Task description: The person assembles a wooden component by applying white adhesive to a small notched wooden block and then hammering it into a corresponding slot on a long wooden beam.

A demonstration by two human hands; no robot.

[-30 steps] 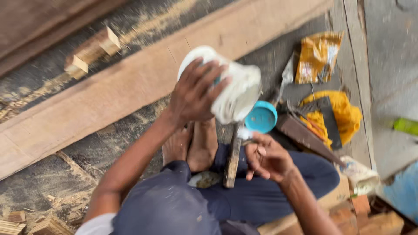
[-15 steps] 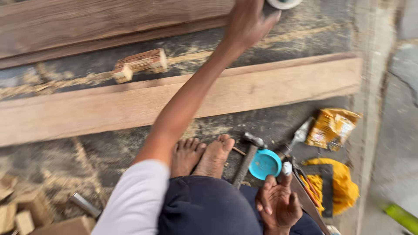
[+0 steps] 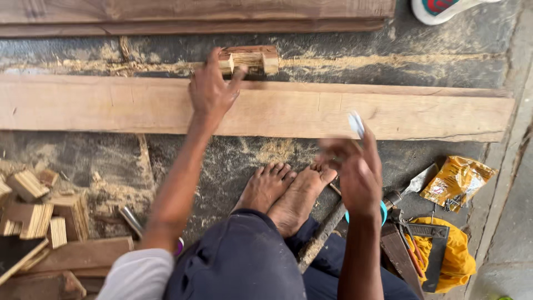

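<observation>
Partly blurred, the right hand [image 3: 355, 169] pinches a small white scrap [image 3: 356, 123] over the long plank [image 3: 277, 111], while the left hand [image 3: 212, 91] spreads onto a wooden block [image 3: 252, 58] beyond it; a crumpled yellow packet [image 3: 456, 180] lies nearer.

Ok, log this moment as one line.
left hand: touching wood block | right hand: raised, small white bit at fingertips, blurred | plank: on floor ahead
</observation>
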